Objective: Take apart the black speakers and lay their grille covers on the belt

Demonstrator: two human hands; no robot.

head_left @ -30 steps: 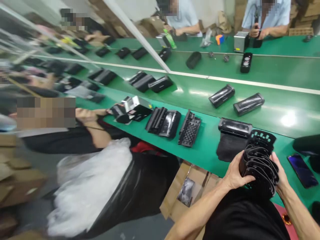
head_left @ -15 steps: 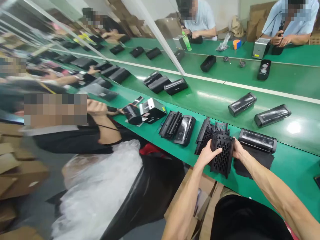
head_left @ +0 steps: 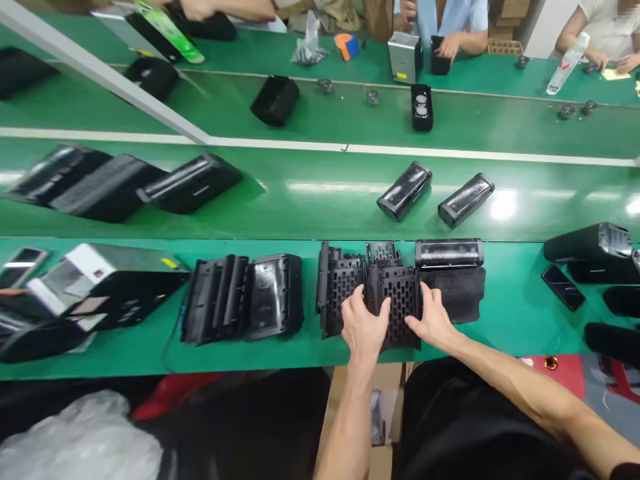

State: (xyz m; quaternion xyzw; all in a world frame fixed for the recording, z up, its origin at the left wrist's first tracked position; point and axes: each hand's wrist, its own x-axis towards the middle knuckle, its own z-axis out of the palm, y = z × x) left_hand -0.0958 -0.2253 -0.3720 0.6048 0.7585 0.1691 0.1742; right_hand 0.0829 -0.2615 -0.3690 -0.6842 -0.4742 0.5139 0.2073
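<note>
A stack of perforated black plastic grilles (head_left: pixel 400 303) lies on the green bench, between my two hands. My left hand (head_left: pixel 364 323) grips its left side, thumb at the near left of the holes and fingertips at the left edge. On its right side my right hand (head_left: pixel 434 321) holds the edge, thumb on the near right corner. Another stack of perforated grilles (head_left: pixel 345 287) sits just left of my left hand. Beyond my right hand are a dark flat sheet (head_left: pixel 457 293) and a black speaker body (head_left: pixel 450 253) along its far edge.
More black shells (head_left: pixel 220 300) and a speaker casing (head_left: pixel 276 293) lie to the left, beside a silver-and-black box (head_left: pixel 120 280). Speaker bodies (head_left: pixel 406 190) rest on the green belt ahead. A phone (head_left: pixel 563 288) lies at right. Co-workers sit across the line.
The view has swung to the right and levelled, bringing the right end of the bench into sight. My hands stay at the grille stack, which now lies flatter on the bench.
</note>
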